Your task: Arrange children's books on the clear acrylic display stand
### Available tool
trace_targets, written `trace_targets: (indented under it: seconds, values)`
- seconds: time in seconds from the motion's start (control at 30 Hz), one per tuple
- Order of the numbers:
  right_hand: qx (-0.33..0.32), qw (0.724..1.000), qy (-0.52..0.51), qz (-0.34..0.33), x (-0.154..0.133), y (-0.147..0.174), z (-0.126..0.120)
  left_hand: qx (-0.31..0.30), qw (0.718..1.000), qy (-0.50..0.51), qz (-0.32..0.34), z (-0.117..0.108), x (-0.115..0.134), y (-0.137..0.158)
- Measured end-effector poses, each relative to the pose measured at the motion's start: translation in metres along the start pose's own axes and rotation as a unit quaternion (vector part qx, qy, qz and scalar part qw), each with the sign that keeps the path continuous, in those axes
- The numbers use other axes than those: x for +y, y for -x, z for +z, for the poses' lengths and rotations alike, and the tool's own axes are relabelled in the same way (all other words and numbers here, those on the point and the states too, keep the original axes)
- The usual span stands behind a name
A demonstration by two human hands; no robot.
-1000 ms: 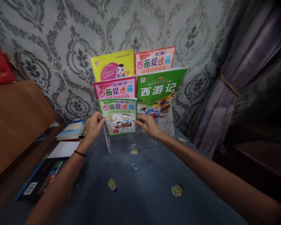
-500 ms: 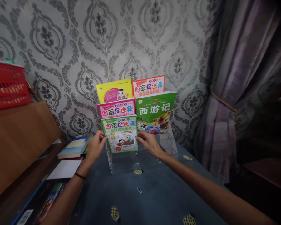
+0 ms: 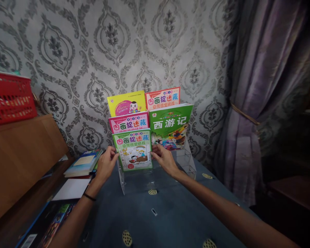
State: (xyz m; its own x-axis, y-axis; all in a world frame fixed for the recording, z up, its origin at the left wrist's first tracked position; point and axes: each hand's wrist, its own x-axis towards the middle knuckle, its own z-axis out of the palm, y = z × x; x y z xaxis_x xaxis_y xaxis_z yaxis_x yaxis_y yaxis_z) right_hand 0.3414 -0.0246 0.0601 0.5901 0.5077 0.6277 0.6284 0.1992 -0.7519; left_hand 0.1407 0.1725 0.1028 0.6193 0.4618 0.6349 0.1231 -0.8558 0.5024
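A light-green picture book (image 3: 134, 151) stands upright in a clear acrylic book rack (image 3: 139, 184), in front of the other books. My left hand (image 3: 107, 162) pinches its left edge between thumb and fingers. At the right edge, my right hand (image 3: 164, 158) grips the same book. Behind it rise a pink picture book (image 3: 129, 123) and a yellow book (image 3: 126, 103). To the right in the rack stands a larger green book (image 3: 172, 125), partly covering an orange-red picture book (image 3: 162, 98). The lower parts of the rear books are hidden.
Stacked books (image 3: 84, 162), a white sheet or booklet (image 3: 71, 189) and a dark book (image 3: 48, 224) lie at left. Behind them are a cardboard box (image 3: 26, 162) and a red plastic basket (image 3: 10, 100). A tied curtain (image 3: 245, 137) hangs at right beside the dark table (image 3: 175, 213).
The view has tilted slightly, so everything sits a little lower in the picture. Both hands keep their hold on the light-green picture book, which stays in about the same place in the rack.
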Motion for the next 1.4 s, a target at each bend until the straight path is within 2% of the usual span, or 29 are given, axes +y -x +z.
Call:
trace_targets:
  seconds: [0.63,0.83,1.0,1.13,1.3,1.4]
  values:
    - [0.010,1.000,0.022,0.001,-0.009,0.004,0.000,0.005,0.999,0.033,-0.007,-0.001,0.001,0.002]
    - [-0.005,1.000,0.020,-0.017,-0.021,0.032,0.003,0.007,1.000,0.020,-0.014,-0.002,-0.006,0.027]
    - [-0.071,0.996,0.040,-0.027,-0.027,0.049,0.006,-0.007,0.998,-0.058,-0.033,-0.010,-0.026,0.047]
    - [-0.089,0.995,0.040,-0.020,-0.030,0.045,0.009,-0.025,0.991,-0.119,-0.058,-0.025,-0.055,0.041]
    - [-0.094,0.995,0.034,-0.010,-0.033,0.043,0.015,-0.037,0.988,-0.117,-0.098,-0.041,-0.093,0.027]
    - [-0.096,0.995,0.015,-0.005,-0.031,0.043,0.021,-0.066,0.990,-0.085,-0.096,-0.042,-0.099,0.028]
